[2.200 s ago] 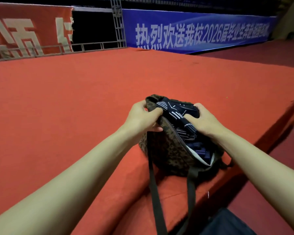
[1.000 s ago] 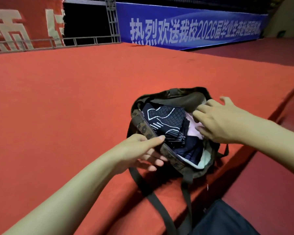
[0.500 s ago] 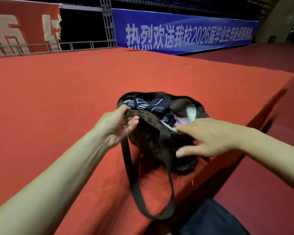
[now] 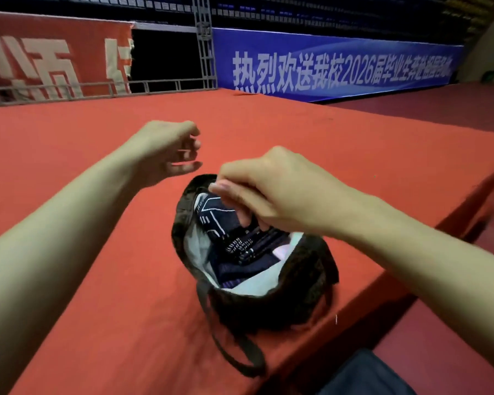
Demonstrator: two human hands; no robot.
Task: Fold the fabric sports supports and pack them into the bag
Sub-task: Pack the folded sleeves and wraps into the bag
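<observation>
right hand [image 4: 271, 189] pinches the soft, light supports [image 4: 226, 223] inside the bag [image 4: 311, 280]; grip their folded edge, left hand [image 4: 166, 149] loose.

Right hand [image 4: 271, 189] covers the far rim of the bag [image 4: 305, 280] and the upper part of the folded supports [image 4: 234, 232] so its grip can't be read, left hand's fingers [image 4: 187, 163] are motion-blurred, both forearms and the dark cloth [image 4: 365, 374] are cut off by the frame edges.
</observation>
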